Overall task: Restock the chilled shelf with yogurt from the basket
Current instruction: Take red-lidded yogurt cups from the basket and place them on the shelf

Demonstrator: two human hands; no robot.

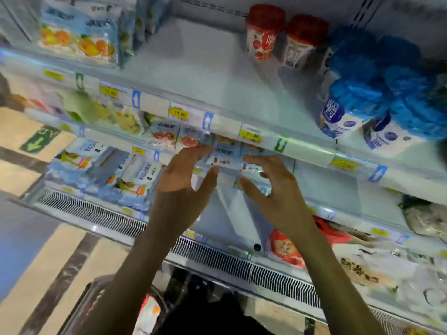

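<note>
A white and blue yogurt pouch (226, 158) stands at the front edge of the second chilled shelf (312, 154), beside more pouches (167, 136) to its left. My left hand (181, 172) reaches up to the pouch's left side, with straight fingers and the thumb just under it. My right hand (273, 187) is at its right side, fingers spread and loosely bent, the index finger touching the pouch's lower edge. The dark basket (96, 301) sits low by my body with one pouch (148, 313) in it.
Red-lidded cups (263, 32) and blue-capped yogurt cups (336, 117) stand on the top shelf (205, 76). Fruit pouches (77, 42) fill its left end. Lower shelves hold more packs (125, 172) and red bags (285, 250). A vent grille (217, 257) runs along the cabinet's base.
</note>
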